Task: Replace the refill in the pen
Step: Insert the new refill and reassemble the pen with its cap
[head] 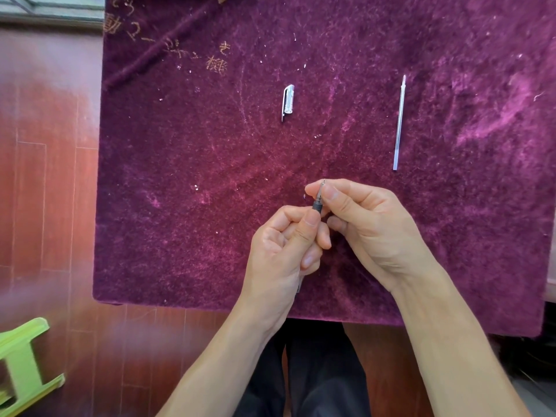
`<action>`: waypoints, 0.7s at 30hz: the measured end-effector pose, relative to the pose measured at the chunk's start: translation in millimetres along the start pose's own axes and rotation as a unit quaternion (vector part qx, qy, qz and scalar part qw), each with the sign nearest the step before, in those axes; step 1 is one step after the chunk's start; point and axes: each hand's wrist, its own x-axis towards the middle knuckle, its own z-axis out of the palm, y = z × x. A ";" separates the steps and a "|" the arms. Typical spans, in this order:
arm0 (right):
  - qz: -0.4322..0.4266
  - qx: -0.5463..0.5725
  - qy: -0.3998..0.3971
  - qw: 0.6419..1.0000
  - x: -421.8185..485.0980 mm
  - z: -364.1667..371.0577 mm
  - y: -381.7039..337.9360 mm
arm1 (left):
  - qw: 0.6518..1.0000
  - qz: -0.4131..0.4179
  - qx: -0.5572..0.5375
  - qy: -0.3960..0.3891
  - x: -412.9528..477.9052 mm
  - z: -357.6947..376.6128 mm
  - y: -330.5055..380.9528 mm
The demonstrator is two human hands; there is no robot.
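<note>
My left hand [288,245] grips the pen [317,203] around its dark barrel, most of which is hidden in the fist; its lower end peeks out below the palm. The fingertips of my right hand [361,218] pinch the pen's thin metal tip, which points away from me. A clear pen cap [288,102] with a clip lies on the purple cloth beyond the hands. A long, thin, pale refill [399,123] lies on the cloth to the right, pointing away from me, untouched.
A purple velvet cloth [210,176] with gold embroidery at its far left corner covers the table. Reddish wooden floor runs along the left. A green plastic stool [21,365] stands at lower left. My dark-trousered legs are below the table edge.
</note>
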 end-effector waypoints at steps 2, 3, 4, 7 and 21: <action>0.000 -0.004 0.009 1.000 0.6 1.3 -0.1 | 1.000 0.006 0.012 0.015 -0.1 1.5 -0.1; 0.000 -0.006 0.014 1.000 1.1 1.9 -0.1 | 1.000 0.010 0.018 0.022 -0.3 2.3 -0.3; 0.001 -0.009 0.018 1.000 1.4 2.6 -0.4 | 0.999 0.014 0.024 0.030 -0.4 3.1 -0.3; -0.001 -0.024 0.031 0.999 2.7 4.3 -0.8 | 0.997 0.027 0.042 0.058 -0.7 4.4 -1.0; -0.026 -0.117 0.063 0.991 20.4 4.4 -15.1 | 0.992 0.021 0.039 0.116 3.5 2.9 -3.1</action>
